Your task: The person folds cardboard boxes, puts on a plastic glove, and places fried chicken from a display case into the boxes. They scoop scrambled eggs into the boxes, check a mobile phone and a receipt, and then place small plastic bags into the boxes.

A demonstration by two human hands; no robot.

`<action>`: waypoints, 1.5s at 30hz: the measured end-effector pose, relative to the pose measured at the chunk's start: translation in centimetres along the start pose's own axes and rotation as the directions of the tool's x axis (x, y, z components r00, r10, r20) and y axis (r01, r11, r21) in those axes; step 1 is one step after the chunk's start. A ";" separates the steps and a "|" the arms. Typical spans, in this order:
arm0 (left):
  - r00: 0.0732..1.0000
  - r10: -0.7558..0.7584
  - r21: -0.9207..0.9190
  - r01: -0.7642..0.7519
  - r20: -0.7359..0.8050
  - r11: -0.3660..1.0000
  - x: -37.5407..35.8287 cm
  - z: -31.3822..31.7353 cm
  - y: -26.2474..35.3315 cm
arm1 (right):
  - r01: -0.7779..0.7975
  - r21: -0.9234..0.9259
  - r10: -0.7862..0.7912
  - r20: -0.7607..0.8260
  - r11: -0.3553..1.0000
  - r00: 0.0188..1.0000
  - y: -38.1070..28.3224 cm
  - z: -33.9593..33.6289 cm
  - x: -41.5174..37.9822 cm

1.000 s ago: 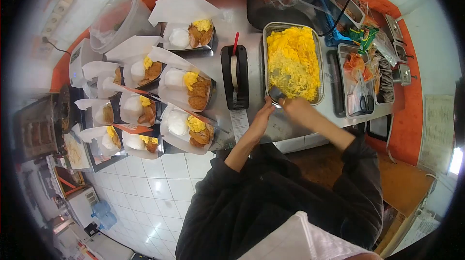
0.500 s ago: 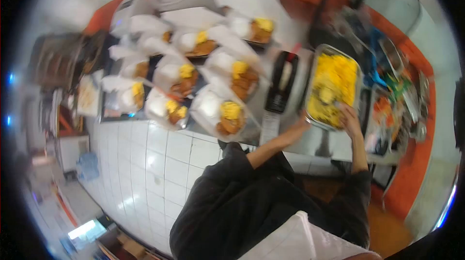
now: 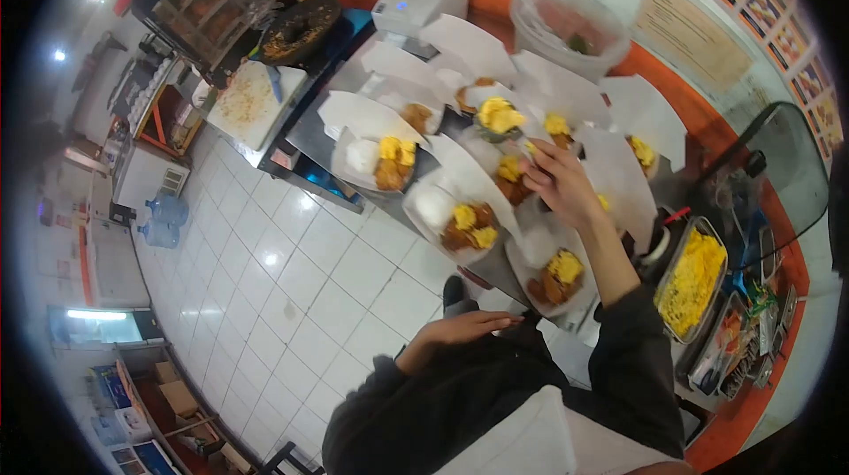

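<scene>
My right hand [image 3: 559,176] is stretched over the paper boxes, its fingers closed round the handle of a spoon [image 3: 498,119] heaped with yellow food. The spoon hangs above the boxes in the middle of the group. Near my body, my left hand [image 3: 469,326] lies flat with its fingers stretched out, holding nothing. Below it to the left sits an open box [image 3: 433,208] with rice, brown pieces and yellow food. Another box [image 3: 363,157] holds similar food. At the right is a metal tray of yellow food [image 3: 690,285].
A white printer [image 3: 420,4] and a clear tub [image 3: 570,28] stand along the wall. A cutting board [image 3: 248,103] and a dark pan [image 3: 301,28] are at the upper left. A tray of utensils and packets [image 3: 725,347] sits at the far right.
The view has turned left. My right hand has gone from the metal tray to above the boxes, carrying yellow food on the spoon. My left hand has left the tray's edge.
</scene>
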State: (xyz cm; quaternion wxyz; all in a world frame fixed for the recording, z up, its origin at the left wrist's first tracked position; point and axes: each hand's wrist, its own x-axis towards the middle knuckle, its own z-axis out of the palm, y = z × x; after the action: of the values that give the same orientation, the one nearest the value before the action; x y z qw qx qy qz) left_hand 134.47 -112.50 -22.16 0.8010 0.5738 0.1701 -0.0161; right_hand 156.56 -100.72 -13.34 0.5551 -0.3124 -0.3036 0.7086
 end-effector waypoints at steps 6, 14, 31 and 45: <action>0.942 -0.005 -0.220 -0.073 -0.335 0.973 -10.0 -5.6 -1.4 | 0.060 -0.625 0.006 0.103 0.778 0.995 7.1 -1.5 16.8; 0.926 0.005 -0.205 -0.089 -0.377 0.975 -13.5 -10.4 -1.7 | 0.332 -0.916 -0.238 0.383 -0.226 0.893 11.1 -2.3 20.1; 0.912 -0.363 0.117 0.347 0.192 0.931 -2.5 -13.5 -4.5 | -0.769 -0.565 -0.891 -0.454 0.298 -0.012 2.9 -13.0 -27.7; 0.756 -0.506 0.353 0.379 0.414 0.855 -2.1 14.4 -10.8 | -0.720 -0.672 -0.985 -0.123 0.172 -0.120 24.2 9.8 -60.5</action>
State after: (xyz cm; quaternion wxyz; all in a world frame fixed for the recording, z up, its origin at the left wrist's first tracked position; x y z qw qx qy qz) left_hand 133.80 -129.89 -27.30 0.7120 0.5881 0.0884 -0.3733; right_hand 145.93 -165.40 -19.67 0.3514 -0.8543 -0.1895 -0.3327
